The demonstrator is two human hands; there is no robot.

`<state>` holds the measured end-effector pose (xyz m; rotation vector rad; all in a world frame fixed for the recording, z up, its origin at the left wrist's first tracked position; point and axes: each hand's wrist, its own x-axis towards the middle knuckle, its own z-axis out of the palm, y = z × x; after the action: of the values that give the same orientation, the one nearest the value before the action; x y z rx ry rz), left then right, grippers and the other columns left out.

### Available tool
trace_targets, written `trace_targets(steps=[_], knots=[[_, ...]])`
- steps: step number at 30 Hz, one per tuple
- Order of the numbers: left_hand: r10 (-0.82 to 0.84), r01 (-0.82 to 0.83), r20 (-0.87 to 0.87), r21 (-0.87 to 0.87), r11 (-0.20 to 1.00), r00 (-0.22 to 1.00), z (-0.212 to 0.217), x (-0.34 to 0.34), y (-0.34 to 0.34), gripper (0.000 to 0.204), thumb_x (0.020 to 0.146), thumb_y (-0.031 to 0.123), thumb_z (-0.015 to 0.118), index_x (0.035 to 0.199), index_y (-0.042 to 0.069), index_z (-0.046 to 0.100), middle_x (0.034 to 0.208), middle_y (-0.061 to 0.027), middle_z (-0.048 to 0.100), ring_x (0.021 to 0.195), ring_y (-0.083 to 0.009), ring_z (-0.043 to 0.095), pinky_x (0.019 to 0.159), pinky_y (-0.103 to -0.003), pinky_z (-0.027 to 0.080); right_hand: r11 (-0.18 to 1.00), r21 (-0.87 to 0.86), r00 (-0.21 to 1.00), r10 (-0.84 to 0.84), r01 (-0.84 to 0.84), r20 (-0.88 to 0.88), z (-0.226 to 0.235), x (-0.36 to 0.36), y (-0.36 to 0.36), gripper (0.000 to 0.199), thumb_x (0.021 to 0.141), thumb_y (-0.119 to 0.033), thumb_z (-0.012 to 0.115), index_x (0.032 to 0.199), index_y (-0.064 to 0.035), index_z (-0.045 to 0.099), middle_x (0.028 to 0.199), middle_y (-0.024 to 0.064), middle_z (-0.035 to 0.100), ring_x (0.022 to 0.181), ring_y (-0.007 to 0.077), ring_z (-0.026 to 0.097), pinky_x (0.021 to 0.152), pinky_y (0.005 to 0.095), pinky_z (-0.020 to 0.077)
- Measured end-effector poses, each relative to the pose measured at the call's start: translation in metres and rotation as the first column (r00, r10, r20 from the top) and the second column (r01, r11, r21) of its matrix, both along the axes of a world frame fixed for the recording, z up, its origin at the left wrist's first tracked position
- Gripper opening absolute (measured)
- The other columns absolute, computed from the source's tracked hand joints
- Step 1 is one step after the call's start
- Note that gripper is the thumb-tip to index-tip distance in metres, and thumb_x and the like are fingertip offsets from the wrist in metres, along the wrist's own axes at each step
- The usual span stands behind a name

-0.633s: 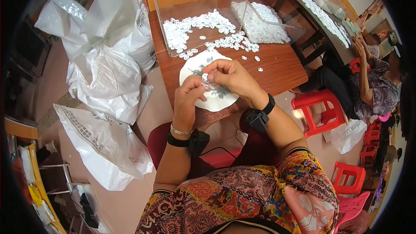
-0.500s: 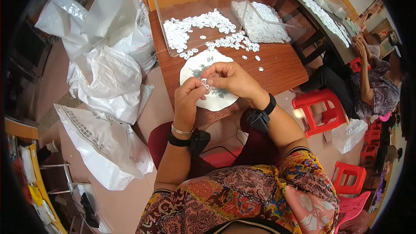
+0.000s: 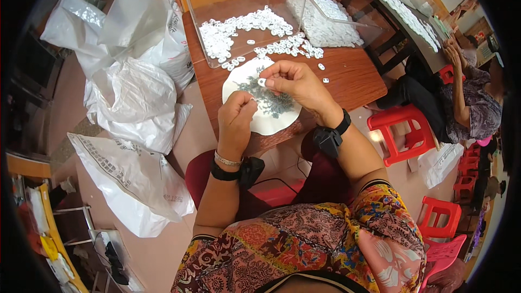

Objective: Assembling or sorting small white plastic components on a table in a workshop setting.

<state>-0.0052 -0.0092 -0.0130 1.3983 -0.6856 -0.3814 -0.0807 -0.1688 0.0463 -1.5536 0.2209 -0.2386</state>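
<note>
A seated person's right hand [image 3: 297, 84] pinches a small white plastic ring [image 3: 261, 82] between thumb and forefinger above a round white plate [image 3: 271, 122] strewn with tiny grey metal pieces [image 3: 269, 101]. The left hand [image 3: 236, 120] is curled into a loose fist just beside the plate's near edge; whether it grips anything cannot be told. The plate sits at the front of a brown wooden table [image 3: 347, 76], with loose white rings [image 3: 239, 30] heaped behind it and more in a clear plastic tray [image 3: 325, 21]. Crumpled white plastic sacks [image 3: 130, 92] lie on the floor to the left. A red plastic stool [image 3: 404, 133] stands to the right, near another seated person [image 3: 467, 97].
</note>
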Motion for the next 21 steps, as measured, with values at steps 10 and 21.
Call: trace_targets(steps=[10, 21], knots=[[-0.027, 0.028, -0.074, 0.015, 0.999, 0.997, 0.013, -0.006, 0.002, 0.014, 0.086, 0.010, 0.051, 0.078, -0.001, 0.053, 0.058, -0.0026, 0.049, 0.056, -0.0083, 0.044, 0.052, -0.025, 0.037, 0.999, -0.003, 0.999, 0.035, -0.035, -0.010, 0.003, -0.002, 0.006, 0.015, 0.084, -0.005, 0.065, 0.098, -0.0008, 0.065, 0.081, -0.0018, 0.062, 0.071, 0.0029, 0.054, 0.065, 0.0172, 0.0432], [-0.021, 0.021, 0.020, 0.007, 1.000, 1.000, 0.011, -0.008, 0.002, 0.015, 0.085, 0.011, 0.052, 0.077, -0.001, 0.052, 0.058, -0.0063, 0.047, 0.055, -0.0101, 0.044, 0.051, -0.028, 0.037, 0.996, -0.051, 0.997, 0.069, -0.068, 0.024, 0.003, -0.006, 0.007, 0.014, 0.083, -0.003, 0.065, 0.096, 0.0009, 0.066, 0.085, 0.0003, 0.064, 0.075, 0.0041, 0.057, 0.068, 0.0190, 0.0470]])
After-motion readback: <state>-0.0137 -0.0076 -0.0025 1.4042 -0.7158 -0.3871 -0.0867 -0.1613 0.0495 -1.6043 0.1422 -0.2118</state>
